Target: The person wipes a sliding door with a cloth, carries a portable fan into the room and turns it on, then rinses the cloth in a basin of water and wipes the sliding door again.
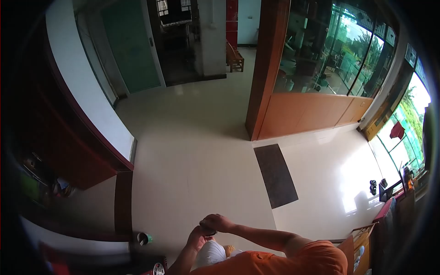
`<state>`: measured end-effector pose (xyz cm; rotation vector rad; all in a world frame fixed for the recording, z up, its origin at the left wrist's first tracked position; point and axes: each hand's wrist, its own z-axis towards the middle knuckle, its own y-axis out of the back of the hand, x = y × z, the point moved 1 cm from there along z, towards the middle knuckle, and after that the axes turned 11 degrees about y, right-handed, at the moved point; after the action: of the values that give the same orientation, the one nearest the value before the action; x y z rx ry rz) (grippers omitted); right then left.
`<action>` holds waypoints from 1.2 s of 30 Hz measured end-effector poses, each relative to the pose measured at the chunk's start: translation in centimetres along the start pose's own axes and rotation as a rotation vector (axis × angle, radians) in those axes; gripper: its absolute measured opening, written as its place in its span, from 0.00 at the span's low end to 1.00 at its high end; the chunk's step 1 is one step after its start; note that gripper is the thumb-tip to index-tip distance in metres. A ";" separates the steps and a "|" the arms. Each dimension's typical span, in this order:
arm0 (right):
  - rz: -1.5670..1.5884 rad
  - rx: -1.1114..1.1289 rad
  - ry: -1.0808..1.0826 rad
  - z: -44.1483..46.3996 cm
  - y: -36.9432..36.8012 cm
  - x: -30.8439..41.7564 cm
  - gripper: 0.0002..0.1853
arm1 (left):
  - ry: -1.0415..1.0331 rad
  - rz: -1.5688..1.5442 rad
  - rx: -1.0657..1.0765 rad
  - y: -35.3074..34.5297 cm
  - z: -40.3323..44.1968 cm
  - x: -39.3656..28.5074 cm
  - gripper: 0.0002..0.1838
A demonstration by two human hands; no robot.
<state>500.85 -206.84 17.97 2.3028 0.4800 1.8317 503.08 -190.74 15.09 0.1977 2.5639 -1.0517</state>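
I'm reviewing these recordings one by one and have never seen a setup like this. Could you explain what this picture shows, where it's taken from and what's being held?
There is no machine here, just a person's two bare hands. The single picture comes from a camera worn on the head, looking forward and down, so the room looks curved and the orange shirt appears at the bottom. The left hand and right hand meet around a small dark object; it is too small and covered to identify. On the pale floor are a green container, a dark rectangular patch and, farther right, what looks like dark footwear. A wooden chair is at the back.
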 end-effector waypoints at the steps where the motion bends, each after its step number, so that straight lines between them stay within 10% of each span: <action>1: -0.010 0.056 0.055 2.6 1.1 0.0 0.21 | -0.014 0.002 0.011 0.2 1.2 -2.1 0.19; 5: -0.046 0.144 0.134 12.4 5.3 -1.8 0.20 | 0.035 0.016 0.044 2.2 7.7 -10.4 0.22; 17: -0.022 -0.561 0.001 29.1 36.6 -2.0 0.11 | 0.129 0.655 0.245 -18.2 33.5 -41.9 0.18; 31: -0.083 -0.127 0.443 64.2 66.3 2.6 0.19 | -0.333 0.153 0.177 -21.7 53.1 -72.2 0.19; 36: 0.180 -0.389 -0.092 73.6 79.7 -8.4 0.17 | -0.218 0.085 0.101 -24.4 65.0 -81.8 0.20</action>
<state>582.37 -278.89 18.31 2.2000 -0.0962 1.6985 590.27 -253.09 19.31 0.2042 2.2908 -1.1072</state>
